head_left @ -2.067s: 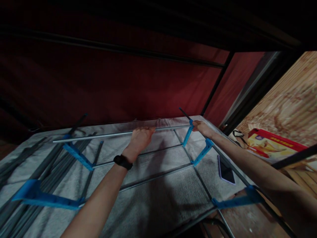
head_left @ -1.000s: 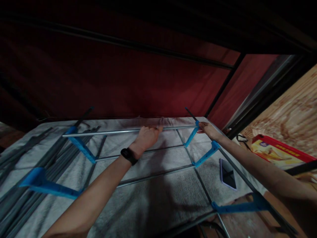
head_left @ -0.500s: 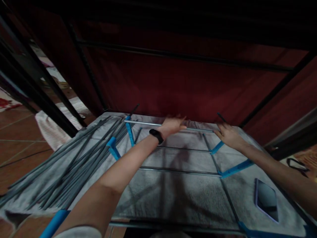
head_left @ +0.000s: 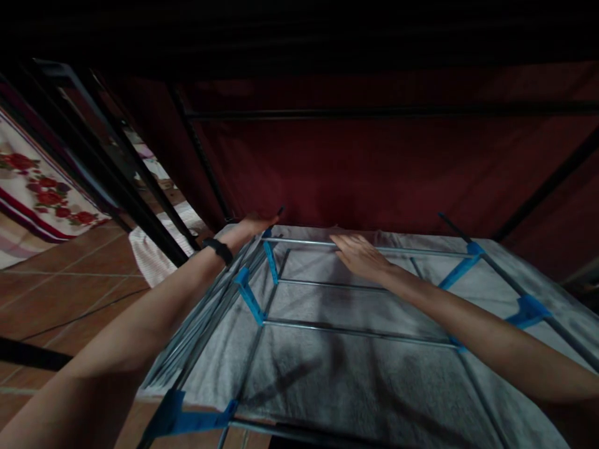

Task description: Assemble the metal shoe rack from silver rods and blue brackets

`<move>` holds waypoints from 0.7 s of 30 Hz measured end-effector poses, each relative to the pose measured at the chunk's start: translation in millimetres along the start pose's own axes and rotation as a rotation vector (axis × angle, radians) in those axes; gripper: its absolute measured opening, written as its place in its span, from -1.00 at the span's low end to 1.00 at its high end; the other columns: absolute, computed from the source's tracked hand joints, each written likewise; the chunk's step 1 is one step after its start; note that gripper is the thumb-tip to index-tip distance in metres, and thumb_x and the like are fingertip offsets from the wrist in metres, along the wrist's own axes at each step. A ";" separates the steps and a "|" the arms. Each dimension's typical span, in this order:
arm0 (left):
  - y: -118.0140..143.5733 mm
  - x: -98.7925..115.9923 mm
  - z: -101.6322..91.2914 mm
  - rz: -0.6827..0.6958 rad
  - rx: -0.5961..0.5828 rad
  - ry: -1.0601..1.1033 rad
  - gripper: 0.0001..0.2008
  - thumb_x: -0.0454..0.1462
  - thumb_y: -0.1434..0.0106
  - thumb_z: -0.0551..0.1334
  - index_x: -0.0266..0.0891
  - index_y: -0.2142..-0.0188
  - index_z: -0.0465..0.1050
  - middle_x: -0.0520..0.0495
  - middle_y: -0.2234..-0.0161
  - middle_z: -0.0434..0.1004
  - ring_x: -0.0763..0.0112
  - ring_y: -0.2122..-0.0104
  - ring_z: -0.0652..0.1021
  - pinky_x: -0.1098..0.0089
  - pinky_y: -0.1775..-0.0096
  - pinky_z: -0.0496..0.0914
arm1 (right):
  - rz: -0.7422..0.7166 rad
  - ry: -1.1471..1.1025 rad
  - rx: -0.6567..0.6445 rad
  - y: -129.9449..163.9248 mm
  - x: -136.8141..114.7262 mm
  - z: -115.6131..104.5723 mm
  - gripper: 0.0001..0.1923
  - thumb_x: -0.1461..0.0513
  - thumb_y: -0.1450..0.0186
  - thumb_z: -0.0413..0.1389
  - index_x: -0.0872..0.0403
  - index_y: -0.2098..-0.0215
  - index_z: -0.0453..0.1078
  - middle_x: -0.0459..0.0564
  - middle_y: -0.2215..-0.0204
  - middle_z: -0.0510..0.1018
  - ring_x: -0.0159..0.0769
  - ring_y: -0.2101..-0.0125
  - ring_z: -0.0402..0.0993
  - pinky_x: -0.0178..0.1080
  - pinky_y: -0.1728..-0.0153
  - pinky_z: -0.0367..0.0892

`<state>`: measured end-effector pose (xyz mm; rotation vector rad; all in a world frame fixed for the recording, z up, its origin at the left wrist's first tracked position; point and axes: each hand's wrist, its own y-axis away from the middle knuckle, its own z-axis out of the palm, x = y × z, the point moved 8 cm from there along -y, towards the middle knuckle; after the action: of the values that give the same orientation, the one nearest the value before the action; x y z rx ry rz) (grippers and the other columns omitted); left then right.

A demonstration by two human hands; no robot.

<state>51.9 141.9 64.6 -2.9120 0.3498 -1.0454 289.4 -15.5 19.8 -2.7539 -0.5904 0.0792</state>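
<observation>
A frame of thin grey metal rods joined by blue plastic connectors stands over a pale cloth. My left hand [head_left: 253, 224], with a black band on its wrist, is closed at the far left corner, at the blue connector [head_left: 270, 255] and its protruding rod end; most of its fingers are hidden. My right hand [head_left: 362, 254] is on the far metal crossbar [head_left: 421, 251], its fingers over the bar and its thumb on the near side. At its right end this bar meets another blue connector [head_left: 473, 249].
A bundle of loose grey rods [head_left: 206, 318] lies along the cloth's left side. Behind the grey cloth [head_left: 327, 380] hangs a dark red sheet [head_left: 374, 168] on a black frame. Left are black posts [head_left: 107, 168], a flowered blanket [head_left: 47, 193] and a tiled floor [head_left: 84, 293].
My left hand has moved left from the middle of the crossbar to its left corner. My right hand has left the right end for the bar's middle. The view has shifted; the phone is out of sight.
</observation>
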 end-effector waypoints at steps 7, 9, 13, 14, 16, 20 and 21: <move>20.9 -44.7 58.1 -0.395 -0.328 0.689 -0.78 -0.16 -0.14 0.43 -0.25 0.35 0.51 -0.07 0.49 0.59 0.34 0.52 0.55 0.36 0.42 0.47 | 0.015 -0.046 -0.107 -45.2 -32.6 11.5 -0.50 0.25 -0.49 -0.18 0.09 -0.36 0.17 0.16 -0.11 0.50 -0.16 -0.05 0.48 -0.17 -0.06 0.32; 19.6 -49.6 60.6 -0.445 -0.320 0.674 -0.80 -0.17 -0.19 0.38 -0.24 0.43 0.49 -0.02 0.58 0.51 0.41 0.62 0.49 0.41 0.52 0.39 | 0.015 -0.082 -0.123 -57.9 -41.0 12.9 -0.49 0.22 -0.49 -0.19 0.07 -0.37 0.14 0.15 -0.14 0.48 -0.15 -0.04 0.50 -0.17 -0.02 0.35; 10.8 -59.4 55.1 -0.395 -0.219 0.605 -0.78 -0.15 -0.22 0.35 -0.21 0.48 0.48 0.08 0.67 0.39 0.51 0.72 0.35 0.47 0.64 0.21 | -0.021 -0.129 -0.133 -81.3 -57.5 20.4 -0.51 0.24 -0.49 -0.21 0.04 -0.35 0.18 0.15 -0.15 0.48 -0.15 0.04 0.54 -0.16 0.09 0.39; 9.5 -61.8 55.6 -0.383 -0.212 0.611 -0.78 -0.15 -0.22 0.34 -0.20 0.48 0.48 0.09 0.68 0.37 0.52 0.72 0.34 0.47 0.64 0.19 | -0.033 -0.136 -0.139 -85.5 -61.2 23.4 -0.52 0.26 -0.49 -0.22 0.05 -0.31 0.22 0.14 -0.11 0.51 -0.15 0.06 0.55 -0.17 0.11 0.39; 7.9 -65.3 59.0 -0.370 -0.228 0.652 -0.77 -0.13 -0.23 0.33 -0.20 0.47 0.49 0.09 0.67 0.37 0.50 0.69 0.38 0.48 0.62 0.22 | -0.043 -0.147 -0.143 -90.6 -66.0 28.1 -0.56 0.26 -0.51 -0.25 0.06 -0.22 0.31 0.12 -0.04 0.55 -0.16 0.07 0.56 -0.19 0.13 0.38; 5.0 -67.3 60.4 -0.326 -0.246 0.642 -0.72 -0.08 -0.23 0.32 -0.22 0.48 0.49 0.07 0.66 0.38 0.52 0.70 0.34 0.48 0.62 0.21 | -0.090 -0.111 -0.148 -89.0 -72.3 31.9 -0.57 0.04 -0.53 -0.19 0.06 -0.14 0.35 0.12 0.02 0.59 -0.13 0.08 0.57 -0.22 0.14 0.35; 4.9 -67.3 60.3 -0.323 -0.251 0.623 -0.70 -0.06 -0.23 0.31 -0.23 0.47 0.50 0.07 0.66 0.37 0.53 0.71 0.31 0.47 0.63 0.19 | -0.110 -0.090 -0.157 -87.5 -73.5 32.9 -0.57 0.02 -0.53 -0.18 0.05 -0.12 0.36 0.11 0.03 0.60 -0.14 0.09 0.57 -0.23 0.14 0.35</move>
<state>38.5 148.9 -24.6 -2.8263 0.0092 -2.1000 184.2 39.8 15.9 -2.8744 -0.8026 0.1377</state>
